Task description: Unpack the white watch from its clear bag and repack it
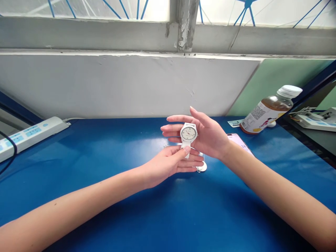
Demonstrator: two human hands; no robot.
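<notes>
A white wristwatch (188,133) with a pale round dial is held up over the blue table (105,157), dial facing me. My right hand (207,134) cradles the watch case against its fingers, which are stretched out toward the left. My left hand (170,162) sits just below, thumb and fingers pinching the lower strap. A small white piece and some clear wrapping (201,167) lie on the table under the hands, partly hidden.
A bottle of brown drink (267,112) with a white cap lies tilted at the back right, next to a small card (234,123). A phone (240,140) lies behind my right wrist. A white power strip (28,134) sits at the left edge. A grey wall stands behind.
</notes>
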